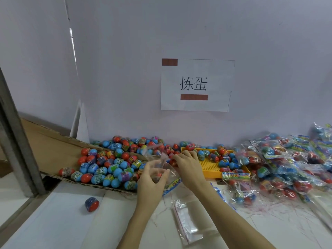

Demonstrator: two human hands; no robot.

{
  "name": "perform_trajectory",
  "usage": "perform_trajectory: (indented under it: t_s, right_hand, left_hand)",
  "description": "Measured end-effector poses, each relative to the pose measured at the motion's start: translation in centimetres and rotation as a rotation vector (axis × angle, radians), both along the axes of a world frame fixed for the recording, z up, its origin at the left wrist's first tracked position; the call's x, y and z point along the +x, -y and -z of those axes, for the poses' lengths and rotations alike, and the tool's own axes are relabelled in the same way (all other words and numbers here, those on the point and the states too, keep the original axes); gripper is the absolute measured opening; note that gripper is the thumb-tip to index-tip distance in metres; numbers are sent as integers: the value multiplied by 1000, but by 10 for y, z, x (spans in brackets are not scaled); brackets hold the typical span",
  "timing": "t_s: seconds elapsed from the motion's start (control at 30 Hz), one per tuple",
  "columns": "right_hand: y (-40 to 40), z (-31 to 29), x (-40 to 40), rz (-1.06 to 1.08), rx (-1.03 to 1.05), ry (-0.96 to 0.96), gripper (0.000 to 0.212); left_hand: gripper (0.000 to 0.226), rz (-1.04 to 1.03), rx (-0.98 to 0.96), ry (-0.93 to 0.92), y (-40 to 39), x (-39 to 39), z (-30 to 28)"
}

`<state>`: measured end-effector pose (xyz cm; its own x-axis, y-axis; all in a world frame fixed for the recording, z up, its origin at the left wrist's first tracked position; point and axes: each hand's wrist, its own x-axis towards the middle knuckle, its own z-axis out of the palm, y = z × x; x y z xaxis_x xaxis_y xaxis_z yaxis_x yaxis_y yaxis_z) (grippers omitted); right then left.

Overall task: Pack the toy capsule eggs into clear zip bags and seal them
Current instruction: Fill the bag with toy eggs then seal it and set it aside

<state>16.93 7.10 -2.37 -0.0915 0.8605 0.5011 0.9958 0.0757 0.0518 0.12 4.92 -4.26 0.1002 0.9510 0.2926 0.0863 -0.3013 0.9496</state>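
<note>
My left hand (152, 178) holds a clear zip bag (162, 165) open by its mouth, fingers curled round the film, with a red egg showing inside. My right hand (186, 162) reaches over the bag's mouth and its fingertips pinch a red capsule egg (173, 162). A big heap of blue and red capsule eggs (115, 159) lies on a flattened cardboard sheet (53, 150) to the left. More eggs sit in a yellow tray (210, 165) just right of my hands.
A mound of filled clear bags (280, 164) covers the right side of the white table. A stack of empty zip bags (186, 221) lies near me, between my forearms. One stray egg (91, 203) rests at the lower left. A paper sign (195, 85) hangs on the wall.
</note>
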Motion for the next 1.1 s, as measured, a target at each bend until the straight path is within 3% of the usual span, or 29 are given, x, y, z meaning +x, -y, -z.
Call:
perform_trajectory:
  t_s: [0.13,0.3,0.53,0.63,0.77,0.87,1.1]
  right_hand:
    - [18,1,0,-29,114,-440,37]
    - [56,1,8,-74,220,-748,33]
    - [97,-14,6,-228,363,-1433,20]
    - [110,-27,-4,-274,469,-1384,18]
    - [116,-29,-11,-364,524,-1028,22]
    - [111,-26,-9,-347,444,-850,30]
    - [112,-23,4,-340,253,-818,36]
  left_hand:
    - [32,2,32,-18,3,2,-3]
    - [37,-34,73,-91,8,3,-7]
    - [47,-174,426,-346,23,8,-20]
    - [52,-164,475,-456,27,11,-19]
    - [54,-158,504,-526,27,14,-18]
    - [51,-116,532,-520,26,15,-16]
    - [54,-46,554,-522,19,11,-12]
